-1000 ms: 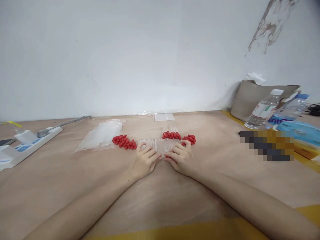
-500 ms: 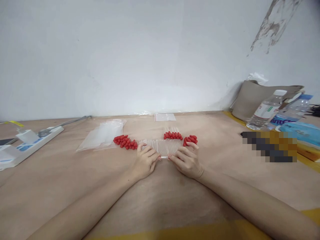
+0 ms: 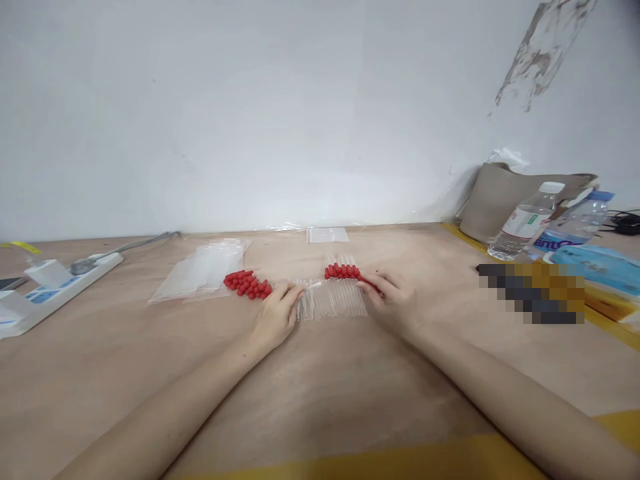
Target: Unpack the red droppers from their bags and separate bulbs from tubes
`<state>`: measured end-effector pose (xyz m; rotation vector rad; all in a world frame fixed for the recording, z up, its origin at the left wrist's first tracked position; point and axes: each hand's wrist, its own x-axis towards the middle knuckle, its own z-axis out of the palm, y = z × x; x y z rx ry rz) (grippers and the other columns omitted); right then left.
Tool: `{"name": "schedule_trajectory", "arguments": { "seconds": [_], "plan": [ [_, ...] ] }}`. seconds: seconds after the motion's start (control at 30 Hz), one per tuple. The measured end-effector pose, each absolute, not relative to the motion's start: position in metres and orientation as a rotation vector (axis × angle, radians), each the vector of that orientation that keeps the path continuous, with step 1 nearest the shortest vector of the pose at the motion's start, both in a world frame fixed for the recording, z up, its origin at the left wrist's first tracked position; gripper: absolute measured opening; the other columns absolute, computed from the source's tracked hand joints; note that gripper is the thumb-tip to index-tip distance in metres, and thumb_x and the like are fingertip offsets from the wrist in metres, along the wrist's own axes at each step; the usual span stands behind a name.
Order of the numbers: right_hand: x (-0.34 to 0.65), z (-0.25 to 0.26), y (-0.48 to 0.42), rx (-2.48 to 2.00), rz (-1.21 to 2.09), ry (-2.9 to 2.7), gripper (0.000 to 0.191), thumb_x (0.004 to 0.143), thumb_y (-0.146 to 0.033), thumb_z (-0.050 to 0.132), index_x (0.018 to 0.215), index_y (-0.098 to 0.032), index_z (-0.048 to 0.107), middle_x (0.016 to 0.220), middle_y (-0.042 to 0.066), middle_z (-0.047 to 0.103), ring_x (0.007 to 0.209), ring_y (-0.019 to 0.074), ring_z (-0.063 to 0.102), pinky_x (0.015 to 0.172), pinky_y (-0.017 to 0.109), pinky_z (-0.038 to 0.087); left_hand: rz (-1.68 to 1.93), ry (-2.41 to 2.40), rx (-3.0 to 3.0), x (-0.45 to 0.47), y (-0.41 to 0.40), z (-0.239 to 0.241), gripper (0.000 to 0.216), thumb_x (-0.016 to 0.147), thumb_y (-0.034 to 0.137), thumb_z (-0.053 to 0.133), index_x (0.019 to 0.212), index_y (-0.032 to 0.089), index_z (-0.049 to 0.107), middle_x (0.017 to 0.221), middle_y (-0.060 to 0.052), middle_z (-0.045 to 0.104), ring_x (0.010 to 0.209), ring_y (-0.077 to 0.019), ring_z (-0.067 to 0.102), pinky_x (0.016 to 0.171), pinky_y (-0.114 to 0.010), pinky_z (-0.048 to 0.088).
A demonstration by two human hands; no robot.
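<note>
A row of clear thin tubes (image 3: 334, 300) lies side by side on the brown table (image 3: 320, 393), between my two hands. My left hand (image 3: 277, 315) rests at the row's left end, fingers curled, with a tube end at its fingertips. My right hand (image 3: 395, 297) lies at the row's right end, fingers stretched over a small heap of red caps that it mostly hides. More red caps (image 3: 247, 283) lie in a pile left of the tubes. Behind the row sits a second group of tubes with red caps (image 3: 343, 270) on them.
Clear plastic bags (image 3: 205, 267) lie at the back left, a small one (image 3: 327, 234) by the wall. A white power strip (image 3: 55, 283) is at the far left. A beige bag (image 3: 505, 197), two water bottles (image 3: 520, 223) and a blue packet (image 3: 597, 263) stand at the right.
My hands have drawn apart from the middle of the tube row to its two ends. The right hand has moved right, over the red caps there.
</note>
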<state>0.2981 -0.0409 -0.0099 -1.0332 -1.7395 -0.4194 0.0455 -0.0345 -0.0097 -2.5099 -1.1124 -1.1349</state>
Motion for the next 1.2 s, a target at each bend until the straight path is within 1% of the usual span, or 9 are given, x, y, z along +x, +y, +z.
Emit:
{"name": "schedule_trajectory", "arguments": {
  "seconds": [0.13, 0.23, 0.37, 0.57, 0.7, 0.9, 1.03, 1.13, 1.2],
  "plan": [
    [0.315, 0.012, -0.021, -1.316, 0.066, -1.554, 0.026, 0.077, -0.038, 0.054, 0.090, -0.017, 0.061, 0.082, 0.004, 0.065, 0.059, 0.0105, 0.053, 0.059, 0.023, 0.042, -1.083, -1.093, -2.427, 0.049, -0.028, -0.001, 0.037, 0.081, 0.008, 0.035, 0.115, 0.016, 0.047, 0.088, -0.006, 0.046, 0.072, -0.0133, 0.049, 0.063, -0.025, 0.045],
    [0.331, 0.032, 0.001, -1.453, 0.261, -1.481, 0.021, 0.071, -0.036, 0.058, 0.078, -0.016, 0.063, 0.081, 0.005, 0.064, 0.063, 0.0116, 0.053, 0.061, 0.024, 0.043, -1.084, -1.013, -2.435, 0.055, -0.022, 0.003, 0.031, 0.081, 0.008, 0.036, 0.108, 0.016, 0.051, 0.081, -0.004, 0.046, 0.071, -0.0138, 0.049, 0.063, -0.025, 0.044],
    [0.349, 0.040, 0.027, -1.590, 0.644, -1.314, 0.014, 0.068, -0.024, 0.061, 0.078, -0.015, 0.063, 0.079, 0.006, 0.063, 0.059, 0.0092, 0.054, 0.056, 0.022, 0.045, -0.990, -0.929, -2.496, 0.069, -0.016, 0.000, 0.022, 0.081, 0.006, 0.037, 0.094, 0.015, 0.052, 0.081, -0.005, 0.051, 0.075, -0.0159, 0.050, 0.069, -0.027, 0.045],
    [0.365, 0.009, 0.046, -1.732, 0.757, -1.242, 0.011, 0.057, -0.020, 0.068, 0.063, -0.013, 0.062, 0.056, 0.000, 0.058, 0.047, 0.0069, 0.047, 0.046, 0.020, 0.038, -0.853, -0.950, -2.610, 0.082, -0.022, -0.011, 0.021, 0.078, 0.004, 0.038, 0.088, 0.016, 0.051, 0.081, -0.004, 0.053, 0.078, -0.0166, 0.051, 0.070, -0.028, 0.045],
    [0.369, -0.004, 0.049, -1.768, 0.878, -1.255, 0.014, 0.054, -0.022, 0.071, 0.060, -0.012, 0.063, 0.047, -0.001, 0.055, 0.040, 0.0064, 0.042, 0.040, 0.020, 0.033, -0.788, -1.017, -2.693, 0.080, -0.027, -0.011, 0.014, 0.080, 0.012, 0.042, 0.090, 0.016, 0.051, 0.080, -0.005, 0.053, 0.077, -0.0176, 0.051, 0.069, -0.030, 0.045],
    [0.367, -0.004, 0.048, -1.674, 1.042, -1.287, 0.017, 0.054, -0.026, 0.073, 0.061, -0.013, 0.064, 0.058, 0.002, 0.063, 0.049, 0.0092, 0.052, 0.045, 0.020, 0.040, -0.817, -1.058, -2.771, 0.078, -0.032, -0.010, 0.023, 0.083, 0.031, 0.047, 0.099, 0.016, 0.053, 0.084, -0.006, 0.054, 0.078, -0.0182, 0.052, 0.069, -0.031, 0.045],
    [0.369, -0.006, 0.049, -1.627, 1.102, -1.265, 0.016, 0.060, -0.027, 0.070, 0.068, -0.014, 0.065, 0.067, 0.004, 0.066, 0.055, 0.0103, 0.056, 0.051, 0.021, 0.045, -0.787, -1.058, -2.722, 0.071, -0.032, -0.006, 0.038, 0.081, 0.044, 0.049, 0.106, 0.017, 0.054, 0.103, -0.010, 0.054, 0.096, -0.0223, 0.050, 0.082, -0.037, 0.042],
    [0.370, -0.007, 0.049, -1.635, 1.105, -1.250, 0.016, 0.063, -0.028, 0.069, 0.070, -0.013, 0.066, 0.065, 0.005, 0.066, 0.053, 0.0103, 0.056, 0.050, 0.021, 0.045, -0.584, -0.968, -2.752, 0.062, -0.028, -0.001, 0.047, 0.081, 0.050, 0.046, 0.119, 0.022, 0.048, 0.127, -0.010, 0.045, 0.116, -0.0267, 0.041, 0.096, -0.047, 0.030],
    [0.369, -0.007, 0.050, -1.636, 1.112, -1.261, 0.016, 0.063, -0.028, 0.069, 0.069, -0.013, 0.066, 0.065, 0.005, 0.066, 0.053, 0.0104, 0.056, 0.050, 0.021, 0.045, -0.451, -0.914, -2.792, 0.056, -0.025, 0.001, 0.050, 0.084, 0.049, 0.041, 0.127, 0.023, 0.041, 0.133, -0.008, 0.042, 0.123, -0.0265, 0.034, 0.101, -0.051, 0.021]
  ]
}}
